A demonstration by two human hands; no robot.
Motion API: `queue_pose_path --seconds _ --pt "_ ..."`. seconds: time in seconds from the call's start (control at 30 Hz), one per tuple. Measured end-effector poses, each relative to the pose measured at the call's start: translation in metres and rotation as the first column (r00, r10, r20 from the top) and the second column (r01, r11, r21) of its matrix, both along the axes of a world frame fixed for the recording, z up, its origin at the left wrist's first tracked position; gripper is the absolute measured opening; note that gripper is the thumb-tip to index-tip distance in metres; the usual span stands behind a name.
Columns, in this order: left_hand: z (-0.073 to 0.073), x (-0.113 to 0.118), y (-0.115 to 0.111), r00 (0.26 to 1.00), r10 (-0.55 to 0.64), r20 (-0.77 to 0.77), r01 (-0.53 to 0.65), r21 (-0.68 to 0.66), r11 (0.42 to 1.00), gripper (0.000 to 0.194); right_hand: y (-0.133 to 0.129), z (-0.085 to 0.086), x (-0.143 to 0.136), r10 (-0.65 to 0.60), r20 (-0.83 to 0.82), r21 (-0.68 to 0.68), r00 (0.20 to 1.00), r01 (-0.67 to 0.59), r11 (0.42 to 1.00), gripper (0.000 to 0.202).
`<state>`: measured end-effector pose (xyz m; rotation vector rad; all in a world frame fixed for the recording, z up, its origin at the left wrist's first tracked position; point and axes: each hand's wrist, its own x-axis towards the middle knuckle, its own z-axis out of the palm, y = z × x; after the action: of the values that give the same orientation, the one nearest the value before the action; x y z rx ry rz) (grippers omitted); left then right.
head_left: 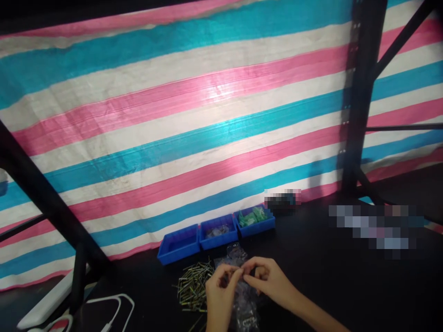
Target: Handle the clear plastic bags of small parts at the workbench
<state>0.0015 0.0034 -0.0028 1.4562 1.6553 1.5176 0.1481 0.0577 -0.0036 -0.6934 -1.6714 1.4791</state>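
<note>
Pinching with left hand (221, 282) and right hand (266, 275) over clear plastic bags (244, 302), cannot tell what. Left of bags, nearer left hand: crisscrossed thin rods (194, 287).

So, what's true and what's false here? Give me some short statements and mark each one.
1. Three blue trays stand in a row along the striped sheet. True.
2. The green items are in the leftmost tray. False: they are in the rightmost one.
3. The pile of thin sticks lies beside the left hand. True.
4. The right hand is spread out flat. False: its fingers are bent, close to the left hand's fingertips.
5. Clear plastic wrapping lies by the hands. True.
</note>
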Motion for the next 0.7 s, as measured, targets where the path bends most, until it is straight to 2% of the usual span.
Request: queue_pose_path --seconds 0.13,0.3,0.4,0.5,0.6,0.7 --pt "0.006 0.001 -0.003 0.999 -0.017 -0.051 0.021 0.076 0.997 0.022 0.002 0.002 0.000 -0.047 0.000 -0.028 0.999 0.047 0.998 0.022" --pt "0.012 -0.001 -0.007 0.981 -0.065 -0.181 0.095 0.162 0.982 0.019 0.005 0.004 0.003 -0.112 -0.065 0.120 0.992 0.119 0.986 0.008" --pt "0.012 -0.002 -0.007 0.971 -0.057 -0.233 0.101 0.183 0.978 0.022 0.004 0.005 0.004 -0.124 -0.031 0.141 0.992 0.128 0.982 0.009" --pt "0.007 -0.003 -0.004 0.980 0.008 -0.198 0.017 0.125 0.992 0.019 0.003 0.006 0.004 -0.142 -0.004 0.130 0.990 0.141 0.981 0.009" --pt "0.002 -0.007 0.001 0.989 0.035 -0.142 -0.030 0.038 0.999 0.024 0.004 0.007 0.003 -0.162 0.010 0.142 0.987 0.159 0.977 0.017" --pt "0.000 -0.015 0.006 0.995 0.070 -0.071 -0.068 0.035 0.997 0.025 0.004 0.005 0.004 -0.214 0.047 0.181 0.976 0.203 0.962 0.020"
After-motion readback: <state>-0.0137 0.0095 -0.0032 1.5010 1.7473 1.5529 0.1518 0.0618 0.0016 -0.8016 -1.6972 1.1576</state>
